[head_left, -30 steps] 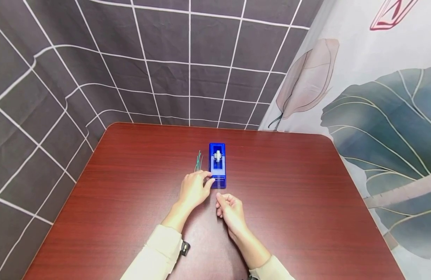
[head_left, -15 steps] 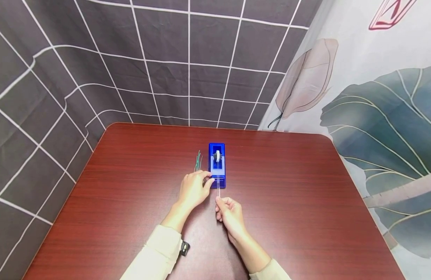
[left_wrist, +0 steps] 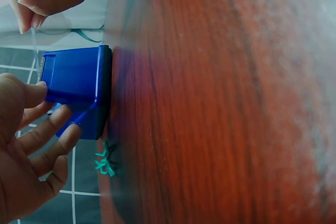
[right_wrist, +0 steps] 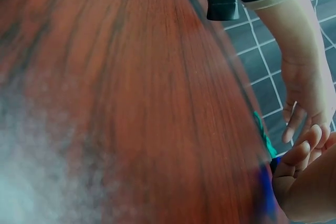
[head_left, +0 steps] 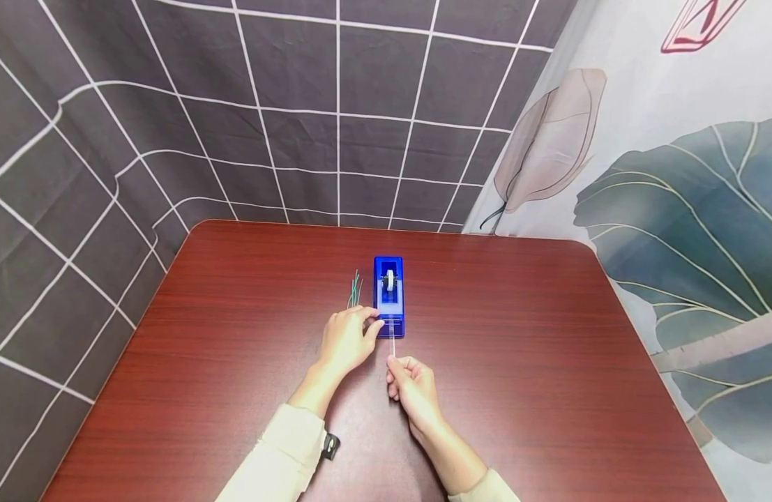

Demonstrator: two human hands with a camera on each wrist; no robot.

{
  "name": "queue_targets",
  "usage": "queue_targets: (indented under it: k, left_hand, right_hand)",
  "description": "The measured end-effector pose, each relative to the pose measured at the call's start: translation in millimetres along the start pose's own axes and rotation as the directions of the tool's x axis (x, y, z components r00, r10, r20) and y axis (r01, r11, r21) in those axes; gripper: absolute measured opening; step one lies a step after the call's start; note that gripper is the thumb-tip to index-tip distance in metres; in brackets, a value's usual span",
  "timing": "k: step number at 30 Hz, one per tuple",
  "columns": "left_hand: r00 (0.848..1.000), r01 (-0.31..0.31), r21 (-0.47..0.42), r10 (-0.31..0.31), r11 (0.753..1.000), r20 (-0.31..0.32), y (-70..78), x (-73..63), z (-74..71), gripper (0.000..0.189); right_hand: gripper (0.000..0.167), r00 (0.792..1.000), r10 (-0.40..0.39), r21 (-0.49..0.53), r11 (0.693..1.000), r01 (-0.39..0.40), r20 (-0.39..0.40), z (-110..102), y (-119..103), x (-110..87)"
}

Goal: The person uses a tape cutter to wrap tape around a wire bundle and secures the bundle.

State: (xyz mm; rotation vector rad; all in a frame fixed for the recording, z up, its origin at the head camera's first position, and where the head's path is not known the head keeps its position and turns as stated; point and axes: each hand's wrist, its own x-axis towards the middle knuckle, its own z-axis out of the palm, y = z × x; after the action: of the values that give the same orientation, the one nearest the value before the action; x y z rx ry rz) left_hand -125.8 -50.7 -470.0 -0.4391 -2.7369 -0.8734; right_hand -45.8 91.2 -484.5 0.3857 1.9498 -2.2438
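Note:
A blue tape dispenser [head_left: 390, 308] stands on the table, its pale tape roll [head_left: 390, 280] toward the back. My left hand [head_left: 349, 338] holds its near left side, with the thumb on the front top corner of the blue body [left_wrist: 73, 77] in the left wrist view and the other fingers loosely bent. Between thumb and fingertips my right hand [head_left: 414, 387] pinches the end of a clear strip of tape [head_left: 393, 346]. That strip runs straight from the dispenser's front edge to the right hand. Seen from the right wrist, the dispenser is mostly hidden behind the right hand [right_wrist: 304, 177].
Several green twist ties [head_left: 355, 287] lie just left of the dispenser, beyond the left hand. The reddish-brown wooden table [head_left: 517, 348] reaches back to a dark gridded curtain [head_left: 298, 139]. A patterned white curtain [head_left: 643, 139] hangs at the right.
The right hand has drawn back slightly toward the person, and a longer stretch of tape shows between it and the dispenser. The left hand and the dispenser have stayed in place.

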Motion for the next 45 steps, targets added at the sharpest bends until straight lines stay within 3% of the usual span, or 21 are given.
queue_targets:
  k: [45]
  left_hand:
    - [1.0,0.018,-0.012,-0.018,1.0,-0.007,-0.3,-2.3,1.5,0.02]
  right_hand:
    - [0.018,1.0,0.001,-0.007,1.0,-0.001,0.0,-5.6,1.4,-11.8]
